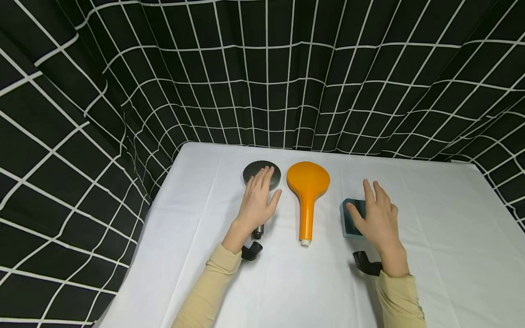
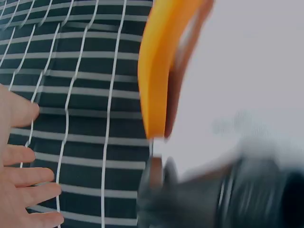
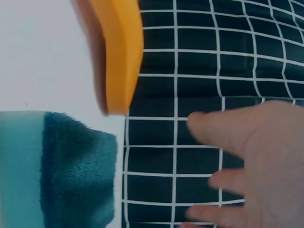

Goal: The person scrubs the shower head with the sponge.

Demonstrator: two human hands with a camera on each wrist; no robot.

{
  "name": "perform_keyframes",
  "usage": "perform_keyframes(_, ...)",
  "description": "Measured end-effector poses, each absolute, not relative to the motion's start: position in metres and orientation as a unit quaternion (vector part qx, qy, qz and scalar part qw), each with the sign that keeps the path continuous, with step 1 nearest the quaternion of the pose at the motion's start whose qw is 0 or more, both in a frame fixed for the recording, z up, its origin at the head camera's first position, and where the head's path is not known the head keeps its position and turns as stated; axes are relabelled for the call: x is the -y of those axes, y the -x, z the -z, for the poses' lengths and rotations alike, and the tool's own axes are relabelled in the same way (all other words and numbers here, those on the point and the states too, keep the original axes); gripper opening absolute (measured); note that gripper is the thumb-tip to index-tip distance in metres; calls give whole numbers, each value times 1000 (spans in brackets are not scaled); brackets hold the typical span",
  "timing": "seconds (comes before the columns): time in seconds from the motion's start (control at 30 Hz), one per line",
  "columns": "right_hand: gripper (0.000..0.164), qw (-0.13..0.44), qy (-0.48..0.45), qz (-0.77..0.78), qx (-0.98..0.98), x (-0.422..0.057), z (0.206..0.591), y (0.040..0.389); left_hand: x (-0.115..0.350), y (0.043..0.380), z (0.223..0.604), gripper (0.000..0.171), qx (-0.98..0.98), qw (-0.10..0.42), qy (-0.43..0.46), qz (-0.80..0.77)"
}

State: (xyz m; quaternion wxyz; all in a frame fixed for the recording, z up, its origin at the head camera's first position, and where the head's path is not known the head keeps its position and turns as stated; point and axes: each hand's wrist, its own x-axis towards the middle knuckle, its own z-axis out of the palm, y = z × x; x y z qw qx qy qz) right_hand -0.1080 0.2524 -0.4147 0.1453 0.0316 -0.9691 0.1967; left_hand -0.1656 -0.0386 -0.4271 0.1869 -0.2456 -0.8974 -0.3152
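A dark grey shower head (image 1: 252,172) lies on the white table, its handle partly hidden beneath my left hand (image 1: 256,202). That hand hovers over it with fingers extended and holds nothing. To its right lies an orange shower head (image 1: 308,182) with a white threaded end toward me; it also shows in the left wrist view (image 2: 159,80) and the right wrist view (image 3: 124,52). My right hand (image 1: 379,221), fingers spread and holding nothing, is above a teal sponge (image 1: 352,218) with a darker scouring side (image 3: 78,166). The hand covers the sponge's right part.
A white cloth covers the table (image 1: 303,291). Black curtains (image 1: 287,77) with a white grid stand behind it and along both sides. Black wrist-camera mounts (image 1: 252,251) stick out by both wrists.
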Motion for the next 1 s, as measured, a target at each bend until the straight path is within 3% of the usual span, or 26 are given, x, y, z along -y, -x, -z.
perform_keyframes(0.1, 70, 113, -6, -189, 975, -253, 410, 103, 22, 161, 429, 53, 886, 159, 254, 354)
perform_keyframes(0.3, 77, 23, 40, -183, 982, -252, 412, 98, -7, 154, 443, 49, 870, 17, 207, 448)
perform_keyframes(0.5, 88, -35, 47, -174, 983, -248, 421, 101, -23, 156, 458, 57, 853, -95, 117, 500)
perform_keyframes(0.73, 93, -56, 48, -161, 984, -242, 427, 102, -33, 159, 459, 61, 818, -152, 77, 549)
perform_keyframes(1.0, 87, -64, 59, -182, 979, -241, 430, 101, -39, 159, 462, 54, 786, -176, 25, 592)
